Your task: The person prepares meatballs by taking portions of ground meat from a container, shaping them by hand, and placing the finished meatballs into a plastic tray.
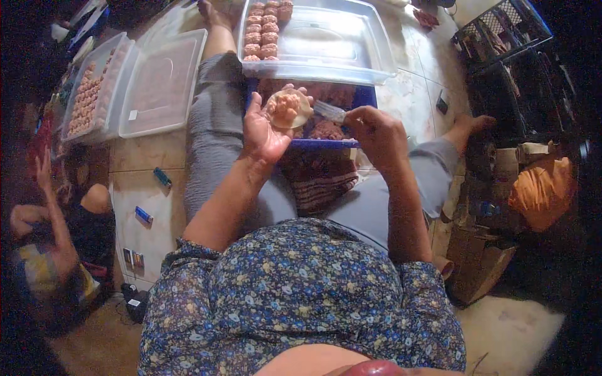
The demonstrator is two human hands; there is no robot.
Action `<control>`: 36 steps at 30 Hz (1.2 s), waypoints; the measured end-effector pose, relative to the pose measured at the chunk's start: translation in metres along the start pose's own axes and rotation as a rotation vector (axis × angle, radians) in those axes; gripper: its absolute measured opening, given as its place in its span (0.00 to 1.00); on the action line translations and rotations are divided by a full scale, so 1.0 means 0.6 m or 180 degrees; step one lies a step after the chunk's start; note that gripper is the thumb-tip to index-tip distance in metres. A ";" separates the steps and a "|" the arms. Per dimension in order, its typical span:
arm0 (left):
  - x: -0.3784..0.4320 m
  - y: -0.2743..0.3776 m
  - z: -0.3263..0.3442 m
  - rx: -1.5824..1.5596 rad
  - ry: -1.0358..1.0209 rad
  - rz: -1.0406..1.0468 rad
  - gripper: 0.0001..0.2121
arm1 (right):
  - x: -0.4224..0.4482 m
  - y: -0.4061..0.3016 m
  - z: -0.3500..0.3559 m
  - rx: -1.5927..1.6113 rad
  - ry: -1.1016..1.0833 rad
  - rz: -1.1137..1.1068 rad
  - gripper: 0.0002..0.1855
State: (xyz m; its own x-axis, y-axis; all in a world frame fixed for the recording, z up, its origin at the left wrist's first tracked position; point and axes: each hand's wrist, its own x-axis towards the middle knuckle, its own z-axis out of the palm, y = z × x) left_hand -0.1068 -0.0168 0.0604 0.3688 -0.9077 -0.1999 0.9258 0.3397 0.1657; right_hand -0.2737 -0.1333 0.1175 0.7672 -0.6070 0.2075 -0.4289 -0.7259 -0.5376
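On the upturned palm of my left hand (270, 134) lies a thin round dough wrapper (301, 121), topped with a lumpy pale-orange filling (285, 107). My right hand (378, 129) grips a clear plastic utensil (329, 112), its end pointing left towards the wrapper. Beneath both hands stands a blue tub (324, 144) holding a reddish-brown minced mixture (328, 130), partly hidden by my hands. Just beyond it is a large clear plastic box (338, 28), with rows of brown shaped pieces (269, 36) along its left side.
Left of my leg are a translucent lid (157, 84) and another clear box (120, 89) of small pieces. Lighters (144, 215) lie on the tiled floor. Another person (56, 225) sits at far left. A black crate (503, 33), orange bag (543, 192) and cardboard box (479, 265) stand right.
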 end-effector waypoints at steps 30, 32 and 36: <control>0.025 0.094 -0.094 -0.0394 -0.0279 0.0274 0.37 | 0.107 0.182 0.127 -0.1203 -0.0568 0.0698 0.08; 0.031 0.090 -0.094 -0.0365 -0.0307 0.0205 0.37 | 0.133 0.212 0.163 -0.1190 -0.0476 0.0411 0.08; 0.025 0.105 -0.097 -0.0338 -0.0137 0.0327 0.38 | 0.144 0.178 0.220 -0.1514 -0.1169 0.0143 0.06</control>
State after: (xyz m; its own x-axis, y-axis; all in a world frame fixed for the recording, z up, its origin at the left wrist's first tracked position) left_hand -0.0379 0.0052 0.0117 0.4602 -0.8759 -0.1451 0.8878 0.4532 0.0797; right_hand -0.1904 -0.2205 -0.0302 0.8216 -0.5504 -0.1483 -0.5659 -0.8187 -0.0970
